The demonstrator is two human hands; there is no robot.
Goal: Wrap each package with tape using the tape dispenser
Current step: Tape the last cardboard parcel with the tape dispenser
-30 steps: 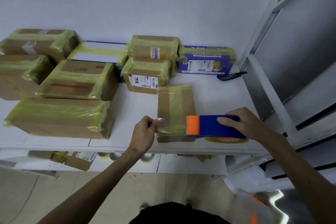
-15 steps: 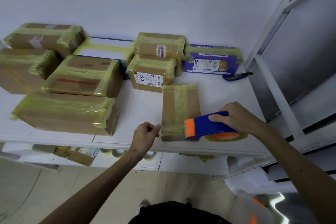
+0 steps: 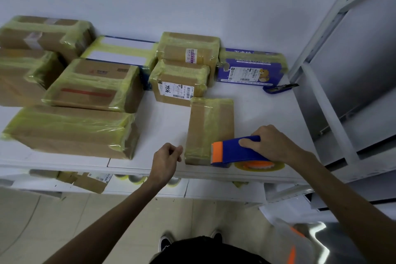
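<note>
While the right hand (image 3: 272, 146) grips the blue dispenser (image 3: 237, 152), fingers curled over its top, the tool's orange nose sits against the near right corner of a small brown box (image 3: 211, 122). That box lies flat on the white shelf (image 3: 167, 126), close to the front edge, with yellowish tape already banded across it. The tape roll (image 3: 260, 165) shows under the dispenser, low to the shelf just right of the box.

The left hand (image 3: 166, 161) hangs just beside the box's near left corner, its fingers curled in and the thumb meeting them. Whether a tape end is pinched there I cannot tell.

Behind and to the left stand wrapped parcels: a long box (image 3: 70, 133) near the front, a red-striped box (image 3: 94, 85) behind it, and a labelled box (image 3: 179, 83) just behind the small one. A purple box (image 3: 250, 68) rests against the wall, with a blue cutter (image 3: 278, 88) beside its right end. On the lower shelf (image 3: 214, 191), tape rolls (image 3: 132, 179) and loose cartons (image 3: 90, 182) peek out.
</note>
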